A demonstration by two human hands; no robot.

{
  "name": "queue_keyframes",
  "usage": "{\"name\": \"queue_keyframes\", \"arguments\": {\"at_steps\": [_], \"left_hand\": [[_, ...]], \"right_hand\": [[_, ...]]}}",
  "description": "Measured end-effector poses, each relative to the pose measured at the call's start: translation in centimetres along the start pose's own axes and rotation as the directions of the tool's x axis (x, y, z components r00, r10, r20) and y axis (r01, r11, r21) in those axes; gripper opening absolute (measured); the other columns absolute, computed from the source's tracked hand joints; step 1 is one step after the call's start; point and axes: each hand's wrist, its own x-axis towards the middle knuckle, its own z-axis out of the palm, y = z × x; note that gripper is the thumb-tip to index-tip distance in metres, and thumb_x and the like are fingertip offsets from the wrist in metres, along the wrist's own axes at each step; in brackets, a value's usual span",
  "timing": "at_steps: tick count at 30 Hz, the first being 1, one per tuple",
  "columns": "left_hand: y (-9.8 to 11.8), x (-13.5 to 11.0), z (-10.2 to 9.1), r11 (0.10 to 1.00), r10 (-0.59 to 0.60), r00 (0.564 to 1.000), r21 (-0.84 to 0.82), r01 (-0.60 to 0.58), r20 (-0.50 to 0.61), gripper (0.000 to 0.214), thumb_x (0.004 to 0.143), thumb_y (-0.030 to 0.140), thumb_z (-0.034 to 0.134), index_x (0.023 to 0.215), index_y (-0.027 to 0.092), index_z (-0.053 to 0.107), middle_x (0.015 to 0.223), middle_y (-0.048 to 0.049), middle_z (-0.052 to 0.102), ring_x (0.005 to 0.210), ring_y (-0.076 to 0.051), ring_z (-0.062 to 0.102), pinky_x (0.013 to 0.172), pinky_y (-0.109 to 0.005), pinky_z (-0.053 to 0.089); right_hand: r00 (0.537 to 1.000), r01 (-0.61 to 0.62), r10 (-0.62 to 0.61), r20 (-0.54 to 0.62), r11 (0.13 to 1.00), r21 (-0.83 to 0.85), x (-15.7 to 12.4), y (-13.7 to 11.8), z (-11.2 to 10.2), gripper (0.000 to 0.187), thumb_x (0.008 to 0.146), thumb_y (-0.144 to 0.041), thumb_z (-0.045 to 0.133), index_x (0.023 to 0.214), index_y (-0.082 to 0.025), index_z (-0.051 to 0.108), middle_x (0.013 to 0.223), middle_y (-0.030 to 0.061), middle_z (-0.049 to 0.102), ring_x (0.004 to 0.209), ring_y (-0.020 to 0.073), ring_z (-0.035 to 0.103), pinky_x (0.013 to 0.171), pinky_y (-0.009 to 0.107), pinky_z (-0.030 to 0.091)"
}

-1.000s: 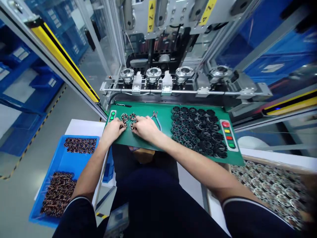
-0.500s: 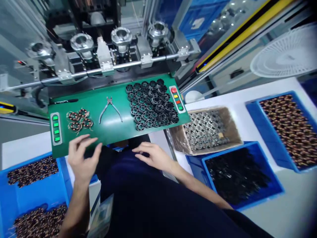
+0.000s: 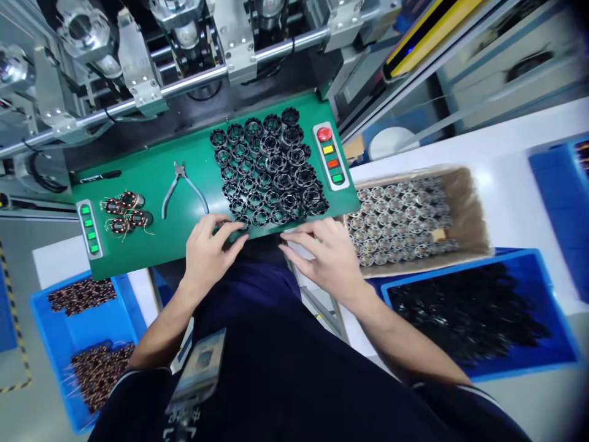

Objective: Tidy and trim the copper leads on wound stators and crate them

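Note:
My left hand (image 3: 209,248) is at the front edge of the green work plate (image 3: 184,248), fingers curved and thumb apart. Its fingertips touch or nearly touch a black ring (image 3: 241,222) at the front-left corner of a block of black slotted rings (image 3: 264,181). Just off the same edge, my right hand (image 3: 329,258) has its fingers stretched to the left, thumb spread below. Neither hand visibly grips anything. Some rings at the block's right side look stacked higher. Left of them lie diagonal cutters (image 3: 183,184) with grey handles and a few copper-wound cores (image 3: 126,212).
A machine with metal clamps and a rail (image 3: 184,83) runs behind the plate. Button panels (image 3: 331,156) sit at both ends. On the right are a carton of silvery rings (image 3: 473,209) and a blue bin (image 3: 564,334) of black parts. A blue crate (image 3: 85,328) holds wound cores at left.
Both hands have moved up to the plate's front edge, the left one rightwards to the black rings. The view has shifted, bringing the plate higher in the picture.

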Motion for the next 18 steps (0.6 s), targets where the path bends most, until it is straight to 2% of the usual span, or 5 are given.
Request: {"name": "queue_keyframes", "arguments": {"at_steps": [5,10,12,14,18], "left_hand": [[-0.5,-0.2,1.9,0.998,-0.059,0.997,0.018,0.058,0.046,0.02,0.112,0.04,0.077,0.123,0.026,0.085,0.118,-0.0113,0.073,0.11,-0.028,0.07,0.097,-0.043,0.061],[-0.5,-1.1,3.0,0.976,-0.122,0.992,-0.185,0.116,-0.021,0.012,0.11,0.036,0.08,0.111,0.025,0.082,0.134,-0.0108,0.076,0.114,-0.026,0.074,0.105,-0.043,0.063],[-0.4,-2.1,2.4,0.938,-0.172,0.982,-0.318,0.141,-0.071,0.017,0.112,0.04,0.078,0.11,0.023,0.077,0.138,-0.0101,0.077,0.113,-0.023,0.077,0.103,-0.04,0.066],[-0.2,-3.3,1.3,0.877,-0.232,0.967,-0.453,0.158,-0.11,0.028,0.114,0.052,0.074,0.115,0.024,0.069,0.129,-0.0083,0.079,0.099,-0.019,0.08,0.089,-0.034,0.069],[0.2,-5.5,-2.0,0.746,-0.317,0.939,-0.646,0.16,-0.132,0.06,0.113,0.076,0.064,0.153,0.034,0.048,0.124,-0.006,0.079,0.07,-0.011,0.074,0.062,-0.024,0.063]], "right_hand": [[0.99,0.094,-0.085,0.111,0.992,-0.079,4.7,-0.8,1.9,0.021,0.116,-0.031,0.065,0.119,-0.023,0.084,0.121,0.0152,0.079,0.114,0.0351,0.063,0.1,0.056,0.046],[0.976,0.136,-0.129,0.173,0.99,-0.029,7.0,-1.0,2.6,0.023,0.111,-0.018,0.063,0.094,-0.02,0.077,0.121,0.0164,0.077,0.118,0.0364,0.063,0.107,0.061,0.048],[0.979,0.139,-0.143,0.147,0.99,0.04,6.6,-1.7,2.4,0.015,0.111,-0.022,0.068,0.099,-0.022,0.077,0.13,0.0158,0.077,0.122,0.0367,0.066,0.107,0.062,0.052],[0.983,0.136,-0.152,0.101,0.979,0.15,5.8,-2.9,2.2,0.01,0.112,-0.032,0.073,0.105,-0.024,0.075,0.135,0.0135,0.077,0.121,0.0335,0.071,0.103,0.057,0.06],[0.995,0.078,-0.095,0.019,0.898,0.432,4.6,-6.8,3.0,0.035,0.115,-0.056,0.072,0.137,-0.031,0.06,0.13,0.008,0.076,0.087,0.018,0.077,0.073,0.035,0.069]]}}
